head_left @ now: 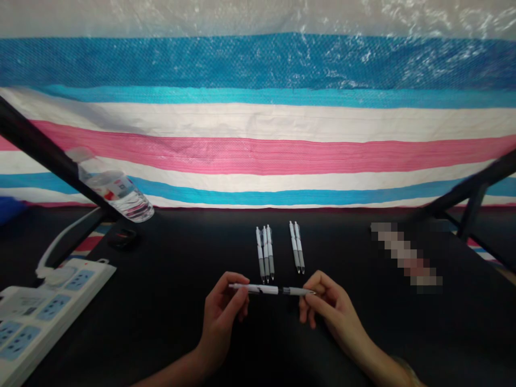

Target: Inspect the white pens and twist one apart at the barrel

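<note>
My left hand [226,306] pinches the white clicker end of a pen [264,289] between thumb and fingers. At its other end, my right hand [330,301] grips the grey section near the pointed tip. The pen lies level between both hands, above the black table. A dark, partly see-through band shows between its white barrel and grey grip; whether the two parts are joined there I cannot tell. Just beyond my hands lie a group of three white-and-grey pens [265,253] and, to their right, a pair of similar pens [297,247], all with tips toward me.
A white power strip [60,309] with a plugged-in cable occupies the left of the black table [161,301]. Behind it are a dark computer mouse [123,238] and a tilted water bottle [121,191]. A pixelated item [405,255] lies right. Striped sheeting [258,156] hangs behind.
</note>
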`<state>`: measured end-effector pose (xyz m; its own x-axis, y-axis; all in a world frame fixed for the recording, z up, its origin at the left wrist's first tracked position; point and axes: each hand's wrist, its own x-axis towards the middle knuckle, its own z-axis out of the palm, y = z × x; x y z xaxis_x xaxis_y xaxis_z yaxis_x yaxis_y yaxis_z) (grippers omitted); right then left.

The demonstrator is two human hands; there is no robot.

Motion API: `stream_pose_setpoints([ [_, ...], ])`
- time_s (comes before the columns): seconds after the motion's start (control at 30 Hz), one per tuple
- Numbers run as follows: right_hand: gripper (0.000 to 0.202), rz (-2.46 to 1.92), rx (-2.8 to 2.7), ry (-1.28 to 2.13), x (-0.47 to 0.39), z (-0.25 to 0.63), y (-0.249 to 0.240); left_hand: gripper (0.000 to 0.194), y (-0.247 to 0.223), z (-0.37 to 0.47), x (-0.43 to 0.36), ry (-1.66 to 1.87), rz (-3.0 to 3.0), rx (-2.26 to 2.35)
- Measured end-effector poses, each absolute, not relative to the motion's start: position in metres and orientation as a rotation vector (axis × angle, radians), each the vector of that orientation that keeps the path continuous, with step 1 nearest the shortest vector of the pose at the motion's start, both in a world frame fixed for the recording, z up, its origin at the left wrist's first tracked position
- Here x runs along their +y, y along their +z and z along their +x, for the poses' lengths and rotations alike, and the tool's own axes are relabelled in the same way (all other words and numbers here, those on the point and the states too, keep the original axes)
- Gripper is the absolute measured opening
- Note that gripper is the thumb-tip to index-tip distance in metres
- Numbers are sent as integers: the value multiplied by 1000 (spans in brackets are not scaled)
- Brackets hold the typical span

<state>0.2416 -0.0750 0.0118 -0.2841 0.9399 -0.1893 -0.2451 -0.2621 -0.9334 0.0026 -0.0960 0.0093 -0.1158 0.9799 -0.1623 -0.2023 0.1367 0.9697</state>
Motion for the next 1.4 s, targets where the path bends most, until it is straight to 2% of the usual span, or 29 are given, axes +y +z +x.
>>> stream_pose_setpoints([
  [0.5, 16, -1081, -783, 1413, -75, 252, 9, 30, 23, -1, -88, 1414, 802, 1241],
  [0.73, 18, -1069, -772, 1441, -76, 250, 10, 31, 26, -1, -85, 1439, 770, 1257],
  [1.13, 26, -947, -1086, 1561, -80, 242, 15, 30, 15, 2, -93, 1300, 875, 1156],
  [1.4, 31, -1134, -1387, 1364, -85, 236, 16, 29, 11, 2, -100, 1269, 942, 1175],
])
